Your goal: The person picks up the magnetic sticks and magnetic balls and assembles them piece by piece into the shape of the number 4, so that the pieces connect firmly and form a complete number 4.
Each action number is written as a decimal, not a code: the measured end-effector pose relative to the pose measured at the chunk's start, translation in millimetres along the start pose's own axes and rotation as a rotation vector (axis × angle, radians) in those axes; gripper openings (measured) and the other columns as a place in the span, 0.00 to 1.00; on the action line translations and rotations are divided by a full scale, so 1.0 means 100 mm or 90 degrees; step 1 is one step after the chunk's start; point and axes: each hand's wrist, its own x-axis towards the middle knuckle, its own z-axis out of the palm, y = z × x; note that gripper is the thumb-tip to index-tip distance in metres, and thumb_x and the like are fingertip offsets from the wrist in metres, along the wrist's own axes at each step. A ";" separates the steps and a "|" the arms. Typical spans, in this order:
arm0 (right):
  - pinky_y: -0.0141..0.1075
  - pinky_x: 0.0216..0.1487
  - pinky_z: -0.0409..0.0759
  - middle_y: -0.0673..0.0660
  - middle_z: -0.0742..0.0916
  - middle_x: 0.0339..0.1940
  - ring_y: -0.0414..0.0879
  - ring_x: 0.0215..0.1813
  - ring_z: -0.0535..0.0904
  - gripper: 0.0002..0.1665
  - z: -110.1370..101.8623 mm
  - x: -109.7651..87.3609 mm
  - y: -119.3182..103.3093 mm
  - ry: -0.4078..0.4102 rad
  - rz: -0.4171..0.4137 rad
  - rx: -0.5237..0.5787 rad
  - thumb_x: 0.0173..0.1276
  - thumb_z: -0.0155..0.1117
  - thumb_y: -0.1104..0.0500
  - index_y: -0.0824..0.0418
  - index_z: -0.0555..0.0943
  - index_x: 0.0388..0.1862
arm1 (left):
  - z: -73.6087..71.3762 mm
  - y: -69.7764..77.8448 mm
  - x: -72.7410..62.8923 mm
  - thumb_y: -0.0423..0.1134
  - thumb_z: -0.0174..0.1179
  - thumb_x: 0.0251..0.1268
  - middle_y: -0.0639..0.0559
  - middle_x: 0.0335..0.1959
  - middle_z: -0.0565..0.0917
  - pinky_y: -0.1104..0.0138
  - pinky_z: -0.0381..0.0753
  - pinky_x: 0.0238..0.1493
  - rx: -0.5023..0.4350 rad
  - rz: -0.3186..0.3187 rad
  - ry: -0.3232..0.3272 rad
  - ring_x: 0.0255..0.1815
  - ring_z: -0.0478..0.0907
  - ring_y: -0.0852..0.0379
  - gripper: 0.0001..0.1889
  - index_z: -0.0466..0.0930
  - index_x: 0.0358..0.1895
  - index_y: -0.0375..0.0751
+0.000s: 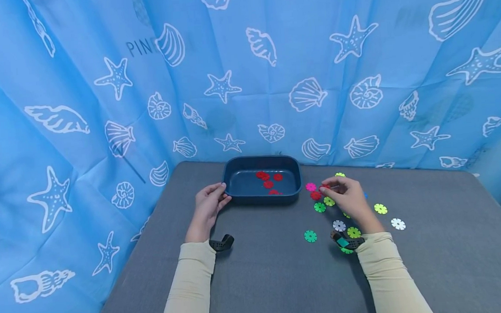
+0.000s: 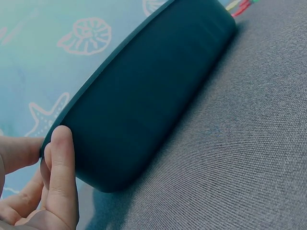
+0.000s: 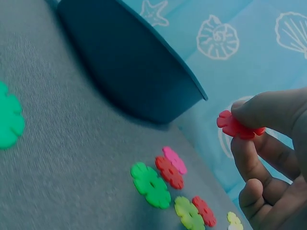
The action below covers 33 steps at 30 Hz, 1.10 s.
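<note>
My left hand point(image 1: 207, 209) pinches the left front corner of a dark blue rectangular plastic bin point(image 1: 262, 200), which stands on the table. In the left wrist view the thumb is at the bin's rim and a finger lies along its outer wall point(image 2: 139, 100). Several red notched discs point(image 1: 268, 184) lie inside the bin. To the right of it, my right hand point(image 1: 351, 200) pinches another red notched disc point(image 3: 233, 125) between thumb and fingers, raised above the table. Below that hand lie a red disc point(image 3: 169, 172), a pink disc point(image 3: 174, 160) and a green disc point(image 3: 150, 185).
More notched discs are scattered on the grey table point(image 1: 257, 271) at the right, among them a white disc point(image 1: 398, 224), a yellow disc point(image 1: 380, 209) and a teal-green disc point(image 1: 310, 236). A blue curtain point(image 1: 237, 80) with shell prints hangs behind the bin and down the left side.
</note>
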 end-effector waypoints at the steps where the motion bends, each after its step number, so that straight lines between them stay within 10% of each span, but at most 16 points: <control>1: 0.29 0.38 0.84 0.66 0.88 0.53 0.49 0.46 0.87 0.18 0.01 0.00 -0.01 0.001 0.002 0.001 0.77 0.71 0.54 0.64 0.87 0.56 | 0.00 0.00 0.00 0.43 0.66 0.78 0.41 0.53 0.80 0.69 0.91 0.53 0.000 0.000 0.000 0.44 0.82 0.56 0.20 0.80 0.64 0.37; 33: 0.25 0.44 0.86 0.65 0.88 0.54 0.37 0.44 0.84 0.25 0.33 0.17 -0.30 0.021 0.014 0.078 0.76 0.72 0.51 0.67 0.83 0.61 | 0.01 -0.02 0.04 0.43 0.67 0.76 0.39 0.55 0.79 0.68 0.92 0.52 -0.005 0.015 0.002 0.42 0.82 0.57 0.21 0.79 0.65 0.36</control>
